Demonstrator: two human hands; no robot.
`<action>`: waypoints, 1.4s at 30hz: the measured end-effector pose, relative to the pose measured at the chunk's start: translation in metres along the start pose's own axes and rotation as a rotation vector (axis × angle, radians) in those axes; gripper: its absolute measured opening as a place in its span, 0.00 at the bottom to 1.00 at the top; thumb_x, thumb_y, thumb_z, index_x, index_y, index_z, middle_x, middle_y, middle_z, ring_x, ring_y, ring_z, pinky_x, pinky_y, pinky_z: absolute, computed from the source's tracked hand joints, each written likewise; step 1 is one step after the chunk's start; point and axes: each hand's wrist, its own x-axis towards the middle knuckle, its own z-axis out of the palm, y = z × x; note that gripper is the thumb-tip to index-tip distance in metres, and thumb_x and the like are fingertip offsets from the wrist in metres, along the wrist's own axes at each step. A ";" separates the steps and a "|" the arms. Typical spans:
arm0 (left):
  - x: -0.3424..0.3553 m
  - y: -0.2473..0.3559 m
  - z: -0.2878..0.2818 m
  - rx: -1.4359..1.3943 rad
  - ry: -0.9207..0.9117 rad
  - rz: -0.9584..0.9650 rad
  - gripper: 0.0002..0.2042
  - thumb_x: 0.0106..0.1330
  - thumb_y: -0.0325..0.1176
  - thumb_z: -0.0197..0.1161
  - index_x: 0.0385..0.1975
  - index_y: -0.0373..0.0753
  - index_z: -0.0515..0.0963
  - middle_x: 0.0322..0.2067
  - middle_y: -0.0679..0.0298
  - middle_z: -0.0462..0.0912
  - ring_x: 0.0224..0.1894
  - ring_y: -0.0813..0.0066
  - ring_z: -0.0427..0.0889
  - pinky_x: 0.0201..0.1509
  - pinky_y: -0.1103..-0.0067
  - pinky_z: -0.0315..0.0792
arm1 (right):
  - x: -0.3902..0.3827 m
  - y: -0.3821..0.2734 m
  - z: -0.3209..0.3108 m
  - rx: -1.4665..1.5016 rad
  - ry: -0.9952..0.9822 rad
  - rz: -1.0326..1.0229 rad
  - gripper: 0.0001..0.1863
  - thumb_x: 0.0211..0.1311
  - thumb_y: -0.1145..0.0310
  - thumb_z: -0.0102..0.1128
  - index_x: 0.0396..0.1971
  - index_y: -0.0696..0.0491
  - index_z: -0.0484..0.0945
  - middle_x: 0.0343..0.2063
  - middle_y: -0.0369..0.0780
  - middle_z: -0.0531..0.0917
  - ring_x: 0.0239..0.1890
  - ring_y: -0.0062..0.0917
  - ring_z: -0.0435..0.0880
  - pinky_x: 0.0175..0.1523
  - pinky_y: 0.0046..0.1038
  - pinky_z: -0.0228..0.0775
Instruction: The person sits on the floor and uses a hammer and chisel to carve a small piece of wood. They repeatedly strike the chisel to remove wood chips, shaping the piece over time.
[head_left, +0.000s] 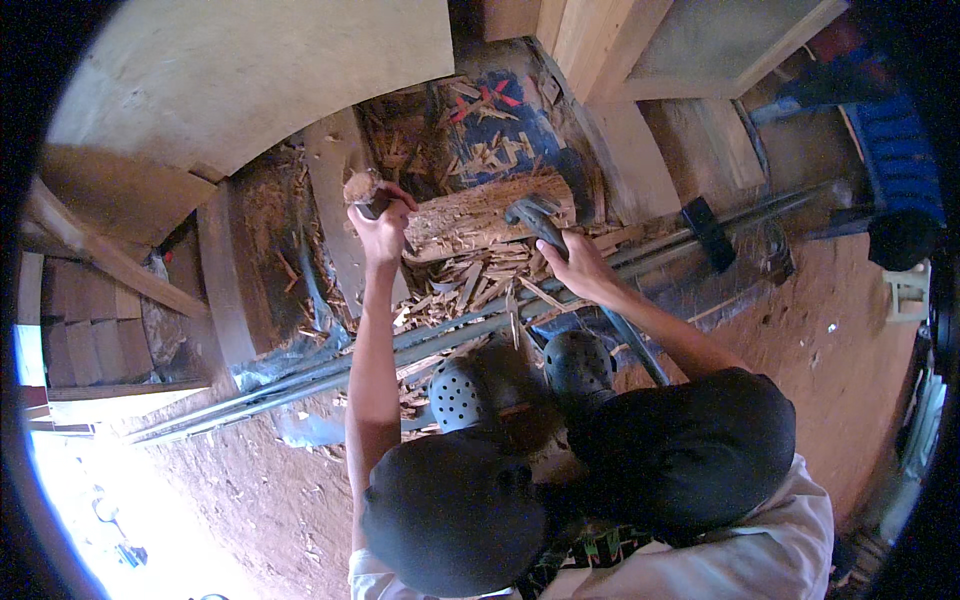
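Observation:
My left hand [382, 227] is closed around the shaft of an upright chisel-like tool with a frayed wooden top [362, 187], at the left end of a rough, split piece of wood [470, 225]. Its lower tip is hidden by my hand. My right hand [570, 262] grips a dark hammer [525, 210], its head over the right part of that wood and its long shaft running back under my forearm. Loose splinters and chips [470, 285] lie along the near side of the wood, above my grey perforated clogs [455, 398].
A large plywood sheet [250, 90] fills the upper left, with timber frames [585, 40] upper right. Long pipes [290, 395] cross before my feet, a black flat object [708, 232] resting near them. A blue slatted item [890, 160] and pale stool [905, 295] stand at right.

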 end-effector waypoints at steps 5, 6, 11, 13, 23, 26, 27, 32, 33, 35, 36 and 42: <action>0.006 0.002 -0.004 -0.028 -0.077 -0.029 0.03 0.36 0.23 0.48 0.12 0.34 0.69 0.13 0.62 0.73 0.14 0.80 0.67 0.15 0.85 0.58 | -0.002 -0.003 0.000 -0.013 0.058 -0.153 0.20 0.57 0.56 0.50 0.21 0.61 0.70 0.12 0.45 0.71 0.16 0.33 0.70 0.24 0.35 0.60; 0.007 0.001 -0.005 -0.019 -0.096 -0.008 0.02 0.36 0.23 0.48 0.12 0.34 0.69 0.13 0.62 0.73 0.14 0.80 0.67 0.15 0.85 0.58 | -0.002 -0.004 -0.001 -0.033 0.069 -0.167 0.20 0.57 0.56 0.50 0.21 0.61 0.70 0.12 0.45 0.70 0.15 0.34 0.69 0.24 0.35 0.60; 0.018 -0.011 -0.008 -0.043 0.085 -0.210 0.05 0.43 0.20 0.51 0.22 0.33 0.67 0.15 0.59 0.74 0.13 0.79 0.68 0.12 0.86 0.58 | 0.001 -0.009 -0.008 0.018 -0.030 -0.104 0.16 0.55 0.59 0.52 0.24 0.59 0.73 0.16 0.50 0.75 0.19 0.43 0.75 0.26 0.39 0.65; 0.008 -0.021 -0.010 -0.040 0.122 -0.192 0.05 0.43 0.20 0.51 0.21 0.34 0.66 0.16 0.58 0.74 0.13 0.79 0.67 0.12 0.86 0.56 | 0.002 -0.010 -0.009 0.029 -0.003 -0.114 0.16 0.55 0.59 0.52 0.25 0.60 0.73 0.15 0.50 0.75 0.19 0.43 0.75 0.26 0.39 0.64; -0.026 0.004 -0.017 -0.225 0.213 0.029 0.10 0.41 0.16 0.50 0.25 0.36 0.63 0.17 0.57 0.71 0.12 0.79 0.63 0.12 0.86 0.54 | -0.001 0.003 0.000 -0.048 0.010 -0.100 0.18 0.54 0.58 0.54 0.19 0.61 0.71 0.14 0.51 0.74 0.18 0.45 0.75 0.26 0.40 0.65; -0.027 0.016 -0.012 -0.293 0.215 0.055 0.09 0.42 0.16 0.49 0.23 0.36 0.63 0.16 0.57 0.71 0.13 0.78 0.65 0.13 0.86 0.56 | -0.002 0.002 0.001 -0.039 0.016 -0.101 0.19 0.54 0.58 0.54 0.19 0.61 0.71 0.14 0.52 0.74 0.18 0.45 0.75 0.25 0.40 0.65; -0.029 0.016 -0.008 -0.284 0.207 0.106 0.09 0.43 0.15 0.49 0.24 0.36 0.63 0.16 0.58 0.70 0.13 0.78 0.65 0.13 0.86 0.55 | -0.002 0.002 0.000 -0.028 0.032 -0.114 0.19 0.54 0.58 0.53 0.19 0.61 0.71 0.14 0.52 0.74 0.18 0.45 0.75 0.25 0.40 0.65; -0.032 0.010 -0.006 -0.167 0.107 0.140 0.10 0.45 0.19 0.52 0.27 0.38 0.63 0.18 0.61 0.71 0.16 0.78 0.68 0.17 0.86 0.58 | -0.003 -0.001 -0.001 -0.041 0.016 -0.114 0.18 0.55 0.59 0.53 0.20 0.62 0.70 0.13 0.50 0.73 0.16 0.42 0.73 0.23 0.38 0.63; -0.033 0.008 -0.008 -0.138 0.053 0.171 0.10 0.47 0.22 0.55 0.29 0.40 0.64 0.19 0.63 0.71 0.18 0.78 0.69 0.19 0.85 0.62 | -0.004 -0.001 -0.001 -0.039 0.010 -0.118 0.18 0.56 0.60 0.52 0.21 0.62 0.70 0.12 0.49 0.72 0.15 0.39 0.72 0.22 0.37 0.62; -0.034 0.003 -0.010 -0.190 -0.027 0.255 0.11 0.50 0.28 0.58 0.32 0.41 0.65 0.22 0.65 0.72 0.20 0.77 0.71 0.23 0.83 0.68 | -0.004 -0.001 0.000 -0.050 0.027 -0.150 0.18 0.57 0.61 0.52 0.21 0.63 0.69 0.12 0.48 0.71 0.14 0.37 0.72 0.21 0.36 0.61; -0.034 0.000 -0.010 -0.179 0.000 0.246 0.10 0.48 0.25 0.56 0.30 0.39 0.65 0.21 0.64 0.71 0.19 0.77 0.70 0.21 0.83 0.66 | -0.005 -0.001 0.000 -0.062 0.051 -0.177 0.18 0.57 0.61 0.52 0.21 0.63 0.69 0.12 0.49 0.72 0.14 0.37 0.72 0.21 0.36 0.61; -0.041 -0.011 -0.010 -0.109 -0.036 0.307 0.08 0.44 0.20 0.52 0.25 0.35 0.65 0.18 0.62 0.69 0.18 0.74 0.71 0.20 0.79 0.67 | -0.007 0.004 0.003 -0.043 0.042 -0.151 0.19 0.56 0.58 0.52 0.21 0.62 0.70 0.14 0.52 0.73 0.18 0.44 0.74 0.25 0.39 0.64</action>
